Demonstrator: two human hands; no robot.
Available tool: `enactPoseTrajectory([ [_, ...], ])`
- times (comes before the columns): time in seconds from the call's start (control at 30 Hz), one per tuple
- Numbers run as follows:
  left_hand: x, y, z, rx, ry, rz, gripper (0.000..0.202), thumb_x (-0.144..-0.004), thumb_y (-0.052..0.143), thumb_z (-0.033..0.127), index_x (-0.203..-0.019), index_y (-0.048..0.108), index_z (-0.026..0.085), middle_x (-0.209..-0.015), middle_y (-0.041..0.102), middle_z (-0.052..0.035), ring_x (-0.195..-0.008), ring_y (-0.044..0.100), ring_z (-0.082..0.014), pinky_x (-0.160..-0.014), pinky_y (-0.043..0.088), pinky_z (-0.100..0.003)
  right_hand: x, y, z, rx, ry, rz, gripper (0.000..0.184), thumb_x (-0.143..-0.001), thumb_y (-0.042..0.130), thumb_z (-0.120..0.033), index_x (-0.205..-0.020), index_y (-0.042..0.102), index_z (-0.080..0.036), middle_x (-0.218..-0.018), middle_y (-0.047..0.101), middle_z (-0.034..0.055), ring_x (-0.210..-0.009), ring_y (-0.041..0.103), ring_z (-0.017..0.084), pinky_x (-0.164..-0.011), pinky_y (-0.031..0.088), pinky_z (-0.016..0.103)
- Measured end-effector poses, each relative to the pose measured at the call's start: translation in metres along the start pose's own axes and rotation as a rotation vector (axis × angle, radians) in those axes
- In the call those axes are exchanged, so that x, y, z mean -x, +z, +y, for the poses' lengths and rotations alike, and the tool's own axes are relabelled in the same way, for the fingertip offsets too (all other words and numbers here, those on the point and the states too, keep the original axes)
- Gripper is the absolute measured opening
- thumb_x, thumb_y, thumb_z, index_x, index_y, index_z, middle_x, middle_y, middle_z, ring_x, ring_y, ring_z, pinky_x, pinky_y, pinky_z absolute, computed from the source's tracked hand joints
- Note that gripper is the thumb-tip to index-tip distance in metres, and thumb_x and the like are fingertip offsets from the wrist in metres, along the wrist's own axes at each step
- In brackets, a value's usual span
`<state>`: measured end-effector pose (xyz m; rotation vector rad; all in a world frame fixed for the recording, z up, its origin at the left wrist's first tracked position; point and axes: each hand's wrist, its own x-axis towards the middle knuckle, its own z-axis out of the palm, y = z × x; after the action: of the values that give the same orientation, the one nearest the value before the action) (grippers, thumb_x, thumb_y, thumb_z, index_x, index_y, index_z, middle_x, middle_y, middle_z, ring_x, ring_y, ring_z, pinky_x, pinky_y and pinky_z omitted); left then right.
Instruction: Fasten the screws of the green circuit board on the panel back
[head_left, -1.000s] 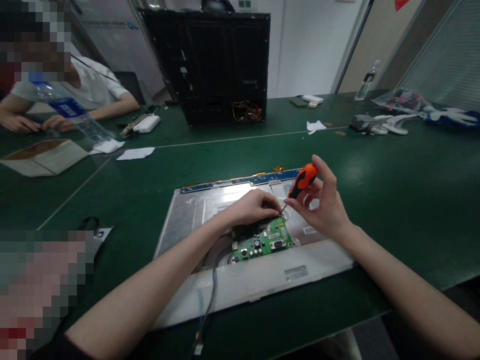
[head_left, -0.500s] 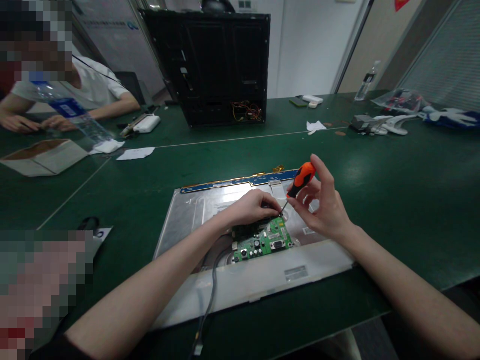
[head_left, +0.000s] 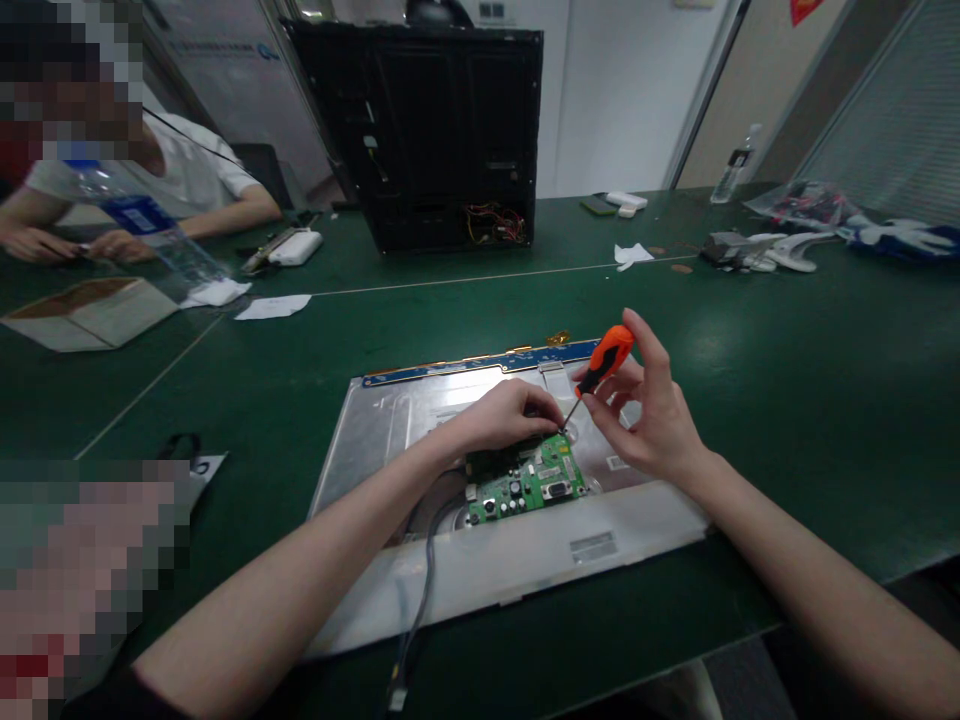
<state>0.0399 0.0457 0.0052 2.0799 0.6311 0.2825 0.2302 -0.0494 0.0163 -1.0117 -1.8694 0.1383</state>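
A green circuit board (head_left: pixel 536 478) lies on the silver back of a flat display panel (head_left: pixel 375 430). My right hand (head_left: pixel 656 410) grips an orange and black screwdriver (head_left: pixel 609 355), which leans to the right with its tip at the board's upper corner. Beside that tip, the fingers of my left hand (head_left: pixel 517 412) are pinched together at the board's far edge; whatever is between them is too small to make out. A grey cable (head_left: pixel 430 570) runs from the board's left side over the panel's near edge. Along the panel's far edge sits a narrow blue circuit strip (head_left: pixel 480 362).
A large black display housing (head_left: pixel 450 140) stands at the back. An open box (head_left: pixel 90 315) and a tilted water bottle (head_left: pixel 150 220) are at left, near a co-worker's hands (head_left: pixel 120 245). White gloves (head_left: pixel 787 250) and another bottle (head_left: pixel 736 165) lie toward the right rear.
The screwdriver's handle and my right fingers have shifted very slightly. My left hand keeps its place at the board's edge.
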Motion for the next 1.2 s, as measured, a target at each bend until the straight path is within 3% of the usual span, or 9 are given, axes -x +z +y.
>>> enactPoseTrajectory([
  [0.47,0.0015,-0.0009,0.0035,-0.013,-0.013,0.005,0.007,-0.079,0.067,0.017,-0.083,0.073,0.015,-0.079,0.073,-0.0022,-0.074,0.065,-0.0164,-0.071,0.047,-0.026,-0.0014,0.0012,0.0058,0.049,-0.063,0.038,0.087,-0.095,0.065,-0.026,-0.159,0.008,-0.039,-0.089,0.062,-0.0016,-0.052,0.060,0.010,-0.041,0.052,0.019],
  [0.77,0.0005,-0.0007,0.0019,-0.016,-0.003,-0.007,0.008,-0.080,0.068,0.018,-0.084,0.074,0.016,-0.081,0.074,-0.0026,-0.076,0.066,-0.0168,-0.073,0.048,-0.027,-0.0010,-0.0013,-0.0008,0.009,-0.020,-0.008,0.084,-0.094,0.057,-0.017,-0.159,0.007,-0.032,-0.100,0.069,0.0044,-0.060,0.066,0.014,-0.045,0.056,0.024],
  [1.2,0.0015,0.0000,0.0017,-0.028,-0.012,0.006,0.008,-0.081,0.068,0.017,-0.085,0.075,0.016,-0.082,0.075,-0.0019,-0.076,0.066,-0.0167,-0.073,0.048,-0.027,0.0000,0.0005,0.0048,0.068,-0.066,0.036,0.086,-0.094,0.060,-0.019,-0.160,0.006,-0.036,-0.091,0.065,0.0004,-0.057,0.063,0.013,-0.042,0.054,0.023],
])
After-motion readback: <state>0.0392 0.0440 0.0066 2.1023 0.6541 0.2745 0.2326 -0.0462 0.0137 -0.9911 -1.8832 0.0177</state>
